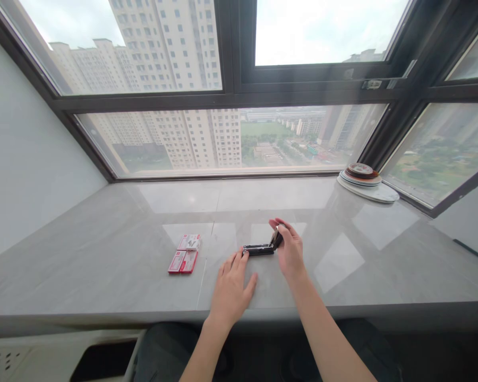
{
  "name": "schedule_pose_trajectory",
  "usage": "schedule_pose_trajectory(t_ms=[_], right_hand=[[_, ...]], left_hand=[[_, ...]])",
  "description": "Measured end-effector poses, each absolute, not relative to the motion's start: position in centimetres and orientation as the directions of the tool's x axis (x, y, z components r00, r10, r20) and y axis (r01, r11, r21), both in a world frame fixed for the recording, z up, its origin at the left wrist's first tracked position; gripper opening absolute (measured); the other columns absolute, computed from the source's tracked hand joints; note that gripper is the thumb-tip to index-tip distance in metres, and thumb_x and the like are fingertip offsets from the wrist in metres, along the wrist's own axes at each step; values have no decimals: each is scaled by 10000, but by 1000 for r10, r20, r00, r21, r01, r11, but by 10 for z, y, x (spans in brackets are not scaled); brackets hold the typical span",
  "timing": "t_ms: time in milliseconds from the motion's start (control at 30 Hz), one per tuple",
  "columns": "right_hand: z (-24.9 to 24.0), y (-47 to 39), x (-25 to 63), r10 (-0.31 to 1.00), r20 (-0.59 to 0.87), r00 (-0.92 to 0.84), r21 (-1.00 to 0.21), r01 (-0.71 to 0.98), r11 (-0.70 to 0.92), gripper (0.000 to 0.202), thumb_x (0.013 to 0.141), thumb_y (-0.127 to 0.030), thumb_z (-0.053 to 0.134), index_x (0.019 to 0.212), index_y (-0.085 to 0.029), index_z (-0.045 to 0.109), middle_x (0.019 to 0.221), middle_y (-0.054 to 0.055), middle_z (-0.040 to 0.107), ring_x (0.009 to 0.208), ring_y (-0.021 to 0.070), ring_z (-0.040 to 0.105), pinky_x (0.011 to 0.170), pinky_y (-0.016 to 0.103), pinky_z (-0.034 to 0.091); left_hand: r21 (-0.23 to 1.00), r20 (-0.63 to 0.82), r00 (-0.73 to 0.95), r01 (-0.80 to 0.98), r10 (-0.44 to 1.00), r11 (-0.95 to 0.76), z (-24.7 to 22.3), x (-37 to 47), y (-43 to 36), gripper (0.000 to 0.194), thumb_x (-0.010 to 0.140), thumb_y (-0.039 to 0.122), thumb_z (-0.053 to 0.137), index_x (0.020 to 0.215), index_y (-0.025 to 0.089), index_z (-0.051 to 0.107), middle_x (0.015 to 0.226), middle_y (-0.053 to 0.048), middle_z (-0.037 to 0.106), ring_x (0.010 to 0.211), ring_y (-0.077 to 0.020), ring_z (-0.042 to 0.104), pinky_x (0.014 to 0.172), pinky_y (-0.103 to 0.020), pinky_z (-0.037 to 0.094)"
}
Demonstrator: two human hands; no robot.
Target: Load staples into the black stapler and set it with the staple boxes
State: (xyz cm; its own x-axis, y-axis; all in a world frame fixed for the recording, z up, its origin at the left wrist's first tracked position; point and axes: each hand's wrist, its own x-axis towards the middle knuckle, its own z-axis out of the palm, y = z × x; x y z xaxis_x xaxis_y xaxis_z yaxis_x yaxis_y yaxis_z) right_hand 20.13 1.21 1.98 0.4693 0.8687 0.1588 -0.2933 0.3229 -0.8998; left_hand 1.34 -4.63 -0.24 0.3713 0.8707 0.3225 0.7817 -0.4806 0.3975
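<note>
A black stapler (258,250) lies on the grey stone sill with its top arm swung up at the right end. My right hand (290,249) grips that raised arm between thumb and fingers. Palm down on the sill, my left hand (231,286) has its fingers stretched out, the fingertips touching the stapler's left end. To the left lie small red-and-white boxes (188,261), grouped close together; one of them shows a picture of staples. The inside of the stapler's channel is too small to make out.
A stack of plates or round trays (362,178) stands in the far right corner by the window frame (231,101). The sill's front edge (103,318) runs just before my knees. At lower left is a pale plastic piece (32,355) with holes.
</note>
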Motion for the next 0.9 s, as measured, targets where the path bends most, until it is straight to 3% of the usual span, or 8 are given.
schedule_pose_trajectory(t_ms=[67,167,300,400,467,533,700,900], right_hand=[[14,12,220,863,22,505,-787,-523,326,440,890,-476,553,1244,-234,651,1300,71,697,1328,261,573,1067,459,492],[3,2,243,897,-106,430,-680,-689,250,410,890,-464,525,1220,-245,628,1354,59,661,1337,244,571,1066,451,527],[-4,-31,262,927,-157,342,-691,-708,145,370,909,-506,525,1176,-262,606,1322,76,661,1309,248,592,1078,475,544],[-6,-68,270,930,-179,321,-753,-653,81,371,915,-471,580,1223,-264,597,1326,81,657,1295,247,606,1094,446,535],[-6,-91,271,934,-203,294,-833,-553,-7,403,910,-469,627,1249,-251,601,1289,91,674,1219,255,651,1037,421,563],[-6,-105,268,944,-232,236,-922,-363,-136,440,903,-507,651,1242,-229,619,1167,95,711,1027,244,713,875,378,610],[-1,-100,242,972,-235,-3,-945,235,-228,490,920,-579,589,1238,-209,641,818,19,699,519,124,564,500,260,457],[9,-59,221,965,-231,-121,-899,407,-164,421,958,-564,509,949,-173,665,609,-17,585,493,108,454,478,232,320]], left_hand=[[421,331,352,775,875,-471,-5,15,-46,551,1017,378,485,1552,310,373,1644,-49,363,1481,-297,365,1184,-520,348],[475,349,318,751,882,-459,-4,15,-44,527,1007,342,501,1519,285,392,1616,-69,402,1473,-282,382,1186,-510,354],[464,441,151,806,885,-369,0,-7,-42,473,1008,296,484,1474,247,420,1584,-93,430,1501,-269,331,1244,-536,251],[395,482,-99,911,870,-115,-2,-39,-45,523,1003,341,493,1498,194,408,1649,-155,290,1539,-349,207,1232,-625,187],[352,464,-173,936,869,-1,-6,-59,-51,540,995,367,503,1497,181,426,1659,-179,240,1531,-394,188,1202,-670,196],[319,430,-138,948,892,-8,-10,-72,-59,511,994,368,510,1481,225,464,1629,-156,305,1502,-391,245,1186,-670,227],[421,333,169,854,928,-306,-6,-58,-67,347,998,276,506,1322,338,610,1353,-59,607,1245,-292,528,1067,-521,444],[638,314,391,588,865,-498,7,0,-52,514,890,218,678,1381,331,575,1234,-35,683,1154,-250,600,1021,-439,502]])
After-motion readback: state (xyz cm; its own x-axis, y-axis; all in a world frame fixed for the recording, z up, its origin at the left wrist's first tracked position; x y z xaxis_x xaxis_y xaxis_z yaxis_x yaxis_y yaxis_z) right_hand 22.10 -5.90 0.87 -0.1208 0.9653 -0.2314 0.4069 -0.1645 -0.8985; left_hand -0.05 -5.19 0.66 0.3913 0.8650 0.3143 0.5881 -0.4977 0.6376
